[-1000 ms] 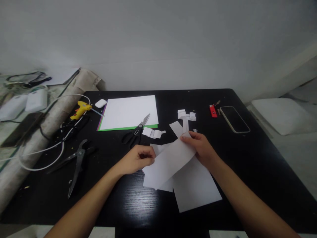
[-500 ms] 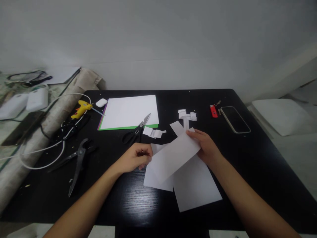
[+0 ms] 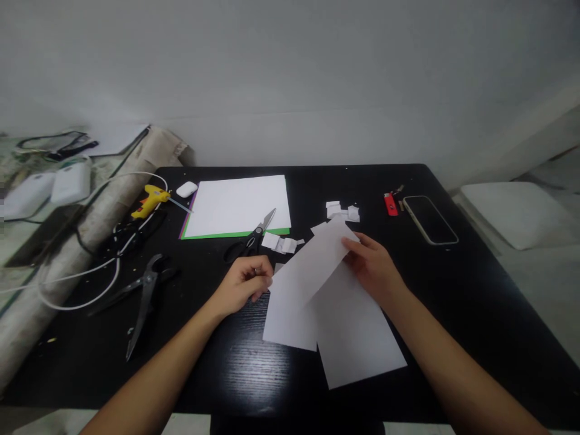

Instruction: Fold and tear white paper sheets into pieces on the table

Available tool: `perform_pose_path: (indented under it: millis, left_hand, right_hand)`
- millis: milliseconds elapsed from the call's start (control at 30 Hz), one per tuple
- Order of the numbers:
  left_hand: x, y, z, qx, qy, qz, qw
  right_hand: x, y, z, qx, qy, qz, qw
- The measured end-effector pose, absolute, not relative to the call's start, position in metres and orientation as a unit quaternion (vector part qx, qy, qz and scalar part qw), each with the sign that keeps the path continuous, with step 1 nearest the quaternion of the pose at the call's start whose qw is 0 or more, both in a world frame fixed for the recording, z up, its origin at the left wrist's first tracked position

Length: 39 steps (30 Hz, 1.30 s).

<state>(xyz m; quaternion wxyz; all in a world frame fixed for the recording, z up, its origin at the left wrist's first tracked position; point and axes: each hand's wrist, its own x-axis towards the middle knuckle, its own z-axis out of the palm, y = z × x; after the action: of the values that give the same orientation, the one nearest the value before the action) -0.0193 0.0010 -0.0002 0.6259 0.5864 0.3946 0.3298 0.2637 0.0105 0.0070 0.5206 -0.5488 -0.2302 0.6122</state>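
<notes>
A strip of white paper (image 3: 316, 261) is stretched slantwise between my two hands, raised above the table. My left hand (image 3: 247, 283) pinches its left end with curled fingers. At the upper right end, my right hand (image 3: 372, 263) grips it between thumb and fingers. Below the strip lie more white sheets, one piece (image 3: 290, 323) on the left and a larger one (image 3: 362, 338) on the right, partly covered. Folded paper pieces (image 3: 281, 243) sit just beyond my left hand, beside black-handled scissors (image 3: 256, 235). Another folded paper piece (image 3: 343, 211) lies past the strip's far end.
A stack of white and coloured sheets (image 3: 240, 202) lies at the back left. Left of it are a yellow glue gun (image 3: 151, 202), a white cable (image 3: 118, 278) and large pliers (image 3: 147, 284). A red lighter (image 3: 390, 204) and a phone (image 3: 430, 219) lie on the right.
The strip has turned and lifted slightly at its far end, now hiding the narrow paper piece behind it. My left hand has shifted slightly up and left.
</notes>
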Motion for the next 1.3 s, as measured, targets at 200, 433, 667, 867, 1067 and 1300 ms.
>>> perform_pose_path:
  millis: [200,433,667,867,1067,1300]
  left_hand:
    - [-0.017,0.000,0.003,0.610,0.364,0.302,0.635]
    - [-0.009,0.000,0.000,0.601,0.372,0.307,0.637]
    - [0.000,-0.006,0.000,0.550,0.353,0.271,0.707]
    - [0.004,-0.010,0.002,0.537,0.336,0.234,0.737]
    - [0.006,-0.011,-0.003,0.506,0.289,0.252,0.773]
    - [0.005,-0.010,-0.012,0.487,0.293,0.276,0.775]
  right_hand:
    - [0.264,0.010,-0.001,-0.549,-0.242,0.614,0.512]
    - [0.247,-0.002,0.000,-0.520,-0.290,0.668,0.445]
    - [0.232,-0.016,0.010,-0.492,-0.354,0.700,0.378]
    - [0.226,-0.021,0.003,-0.465,-0.389,0.697,0.382]
    - [0.222,-0.023,0.004,-0.467,-0.407,0.667,0.413]
    - [0.223,-0.023,0.008,-0.469,-0.397,0.671,0.415]
